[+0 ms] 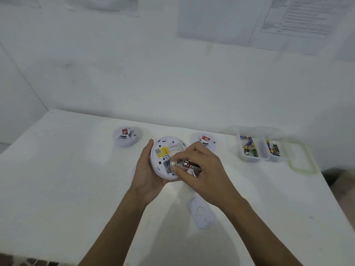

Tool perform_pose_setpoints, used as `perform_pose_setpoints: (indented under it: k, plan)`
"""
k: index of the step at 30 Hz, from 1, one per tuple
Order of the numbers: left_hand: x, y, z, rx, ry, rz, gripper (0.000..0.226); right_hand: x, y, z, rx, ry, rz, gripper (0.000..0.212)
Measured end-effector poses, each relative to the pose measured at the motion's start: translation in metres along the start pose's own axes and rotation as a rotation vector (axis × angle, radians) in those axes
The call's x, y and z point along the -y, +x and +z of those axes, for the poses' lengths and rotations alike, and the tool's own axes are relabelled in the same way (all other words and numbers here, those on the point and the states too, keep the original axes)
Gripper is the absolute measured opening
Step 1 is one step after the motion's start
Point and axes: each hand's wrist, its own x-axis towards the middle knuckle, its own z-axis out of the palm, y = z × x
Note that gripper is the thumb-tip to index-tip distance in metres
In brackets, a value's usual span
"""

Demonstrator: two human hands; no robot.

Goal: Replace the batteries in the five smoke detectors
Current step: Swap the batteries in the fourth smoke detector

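My left hand [146, 169] grips a round white smoke detector [163, 150] turned back side up, with a yellow label and an open battery bay. My right hand [203, 166] pinches a dark Eveready battery [187, 165] just over that bay, its metal tip pointing left. Two more white detectors stand on the table behind: one at the left [125, 138] and one [204, 140] partly hidden by my right hand. A white battery cover [200, 212] lies flat on the table near me.
Two clear plastic tubs [249, 148] [275, 149] holding several loose batteries stand at the back right, with a clear lid [301, 160] beside them. The white table [67, 179] meets a white wall with taped papers [217, 20].
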Motion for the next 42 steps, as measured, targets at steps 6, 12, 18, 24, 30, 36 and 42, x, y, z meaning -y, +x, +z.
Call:
perform_pose_setpoints:
  k: [6, 12, 18, 24, 30, 36, 42]
  plan:
    - [-0.001, 0.0, 0.001, 0.006, 0.002, 0.013, 0.059, 0.004, 0.0, 0.011, 0.066, 0.019, 0.055, 0.017]
    - [0.002, -0.003, 0.002, 0.022, -0.023, 0.055, 0.057, 0.006, -0.001, 0.015, 0.025, 0.011, 0.055, 0.018]
    - [0.002, -0.004, 0.006, 0.032, -0.02, 0.097, 0.054, 0.009, 0.0, 0.014, 0.0, -0.018, 0.038, 0.015]
    - [0.009, 0.001, 0.007, -0.011, 0.035, 0.166, 0.055, 0.014, 0.003, 0.012, 0.052, 0.05, 0.222, 0.022]
    - [0.012, 0.002, 0.006, 0.009, 0.105, 0.205, 0.05, 0.014, 0.012, 0.001, 0.162, 0.098, 0.365, 0.023]
    - [0.015, 0.005, 0.004, -0.016, 0.052, 0.171, 0.059, 0.016, 0.014, 0.0, 0.17, 0.078, 0.425, 0.026]
    - [0.013, 0.004, 0.003, 0.008, -0.014, 0.149, 0.064, 0.025, 0.009, -0.004, 0.197, 0.121, 0.338, 0.015]
